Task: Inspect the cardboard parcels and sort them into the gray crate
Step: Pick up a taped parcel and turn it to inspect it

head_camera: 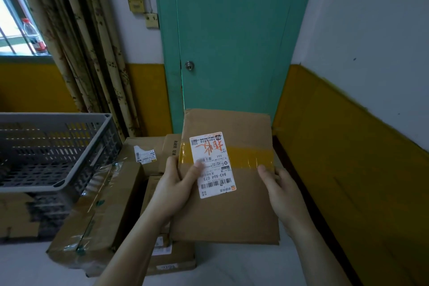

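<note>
Two hands grip flat parcel [228,183] by side edges: left hand [176,184], right hand [282,189]. Gray crate [55,121] lies left, nearer left hand.

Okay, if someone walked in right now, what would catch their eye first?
Probably the flat brown cardboard parcel held up at centre by the left hand and right hand, its white shipping label marked in orange. Next, the teal door behind it and the gray plastic crate at left.
</note>
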### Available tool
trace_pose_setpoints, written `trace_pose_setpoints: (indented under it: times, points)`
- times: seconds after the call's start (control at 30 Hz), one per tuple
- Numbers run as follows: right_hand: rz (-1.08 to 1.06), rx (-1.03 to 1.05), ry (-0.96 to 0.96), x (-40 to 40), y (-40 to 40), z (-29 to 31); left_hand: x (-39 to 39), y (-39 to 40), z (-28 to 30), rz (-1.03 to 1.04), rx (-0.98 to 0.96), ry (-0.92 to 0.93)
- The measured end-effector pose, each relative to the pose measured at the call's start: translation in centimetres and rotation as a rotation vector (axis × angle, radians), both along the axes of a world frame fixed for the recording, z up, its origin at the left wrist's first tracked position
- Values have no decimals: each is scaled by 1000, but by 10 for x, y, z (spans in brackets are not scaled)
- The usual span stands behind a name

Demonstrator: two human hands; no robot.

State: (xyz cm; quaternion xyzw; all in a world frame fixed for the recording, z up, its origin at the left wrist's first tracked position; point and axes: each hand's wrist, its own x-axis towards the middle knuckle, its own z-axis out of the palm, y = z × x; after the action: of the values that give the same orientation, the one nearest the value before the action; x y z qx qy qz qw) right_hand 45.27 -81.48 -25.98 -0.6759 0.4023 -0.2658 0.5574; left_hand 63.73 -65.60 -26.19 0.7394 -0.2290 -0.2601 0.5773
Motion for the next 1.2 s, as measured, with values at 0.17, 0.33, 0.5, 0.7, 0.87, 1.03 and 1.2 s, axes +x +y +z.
trace_pose_setpoints:
  times: [0.17, 0.33, 0.5, 0.7, 0.87, 1.03, 1.2]
  points:
    - [-49, -156, 85, 10, -5, 2, 5, -9, 9, 86, 84, -151]
    - [-38, -137, 95, 8, -6, -4, 10, -8, 2, 67, 69, -93]
    - [-10, -182, 137, 13, -8, 8, 16, -14, 6, 133, 143, -252]
    - [-4, -213, 160, 10, -11, 14, 14, -16, 8, 62, 107, -331]
    - [57, -153, 142, 5, -15, 23, 21, -11, 9, 47, 82, -182]
    - [47, -191, 250, 7, -15, 31, 27, -9, 28, -49, 55, -218]
    - [1, -96, 205, 9, -14, 35, 19, -12, 30, -49, 63, -152]
